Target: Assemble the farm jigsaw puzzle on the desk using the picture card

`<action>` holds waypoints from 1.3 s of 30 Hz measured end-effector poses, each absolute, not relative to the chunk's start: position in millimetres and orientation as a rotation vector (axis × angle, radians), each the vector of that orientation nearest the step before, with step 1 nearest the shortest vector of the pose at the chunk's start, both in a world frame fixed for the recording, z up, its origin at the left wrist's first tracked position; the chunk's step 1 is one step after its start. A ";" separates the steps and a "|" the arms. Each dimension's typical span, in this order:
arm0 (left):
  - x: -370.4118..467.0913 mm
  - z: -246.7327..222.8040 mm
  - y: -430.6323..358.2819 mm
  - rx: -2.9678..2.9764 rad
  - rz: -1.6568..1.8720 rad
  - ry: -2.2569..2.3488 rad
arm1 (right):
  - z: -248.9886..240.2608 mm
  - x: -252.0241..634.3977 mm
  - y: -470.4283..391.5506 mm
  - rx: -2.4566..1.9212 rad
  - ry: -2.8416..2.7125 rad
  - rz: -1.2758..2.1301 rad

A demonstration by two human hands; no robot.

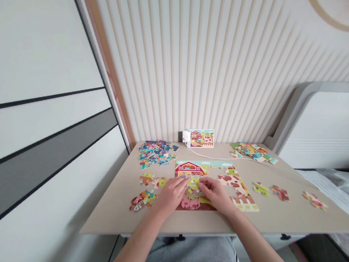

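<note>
A partly joined farm puzzle lies on the beige table, with a red barn at its top left, a pink pig at the bottom and a brown-spotted cow at the right. My left hand rests over its left part, fingers stretched toward the middle. On the other side my right hand has its thumb and fingers bent together at a light green piece in the middle. Bare table shows through gaps between the joined parts.
Blue puzzle pieces are heaped at the back left, mixed pieces at the back right. Loose pieces lie left, others right. A picture card leans on the wall beside a charger with a white cable.
</note>
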State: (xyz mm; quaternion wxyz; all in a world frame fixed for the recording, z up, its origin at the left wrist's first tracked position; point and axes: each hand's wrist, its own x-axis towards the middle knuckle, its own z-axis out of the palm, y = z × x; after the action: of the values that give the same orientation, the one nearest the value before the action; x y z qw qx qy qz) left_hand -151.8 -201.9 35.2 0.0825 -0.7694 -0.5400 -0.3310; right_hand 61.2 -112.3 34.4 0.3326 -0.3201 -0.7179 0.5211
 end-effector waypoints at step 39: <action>-146.0 40.5 -209.4 -2.404 -0.837 -1.669 | 64.3 72.9 -33.7 -0.992 -2.049 0.859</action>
State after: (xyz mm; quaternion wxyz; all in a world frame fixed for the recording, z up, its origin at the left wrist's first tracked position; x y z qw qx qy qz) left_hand -146.0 -209.4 40.5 0.0488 -0.7888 -0.5477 -0.2745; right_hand 72.9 -33.7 64.3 0.3468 -0.3824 -0.7898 0.3312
